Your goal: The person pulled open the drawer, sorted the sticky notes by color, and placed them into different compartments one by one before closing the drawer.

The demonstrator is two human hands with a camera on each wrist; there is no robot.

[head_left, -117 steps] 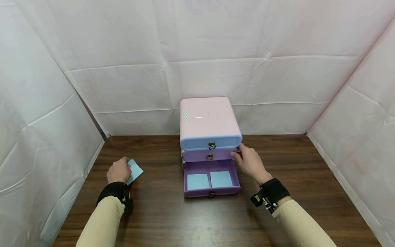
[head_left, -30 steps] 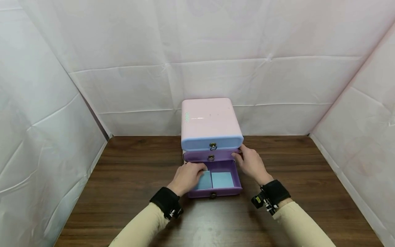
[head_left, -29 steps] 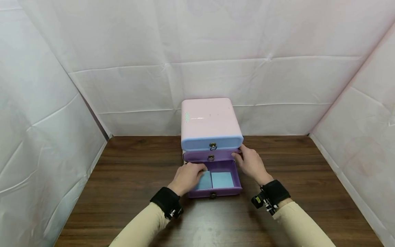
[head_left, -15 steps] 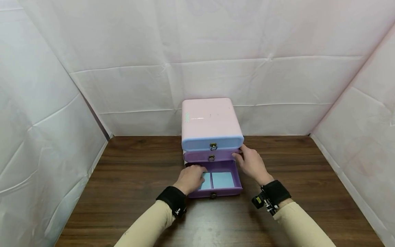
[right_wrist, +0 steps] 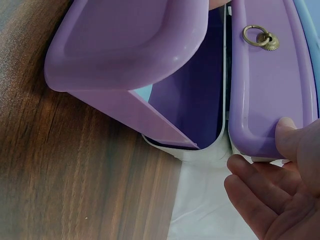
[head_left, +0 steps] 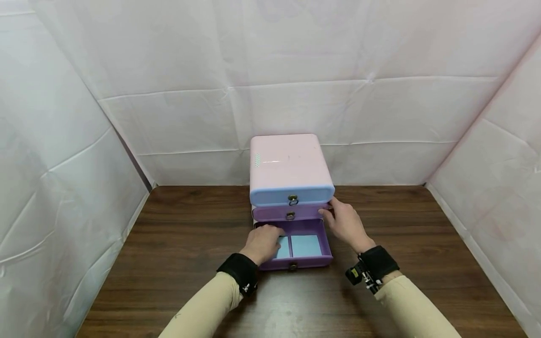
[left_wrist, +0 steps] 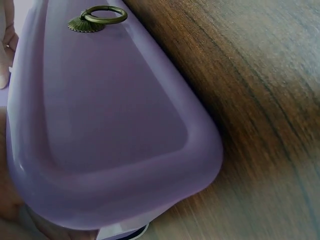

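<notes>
A small cabinet with a pink top stands at the middle of the table. Its blue top drawer and purple middle drawer are pushed in. The purple bottom drawer is pulled out, with blue notes lying flat inside. My left hand reaches into the drawer's left half, fingers curled down over the left note; its fingertips are hidden. My right hand rests against the cabinet's right front corner, thumb on the middle drawer's edge. The left wrist view shows the bottom drawer's front and its ring pull.
The dark wooden table is bare on both sides of the cabinet. White sheeting walls it in at the back, left and right. In the right wrist view the pulled-out drawer overhangs the tabletop.
My left hand has gone from the table's left side, where it held a blue note, into the open drawer. In the last second it hardly shifted. The right hand stayed put.
</notes>
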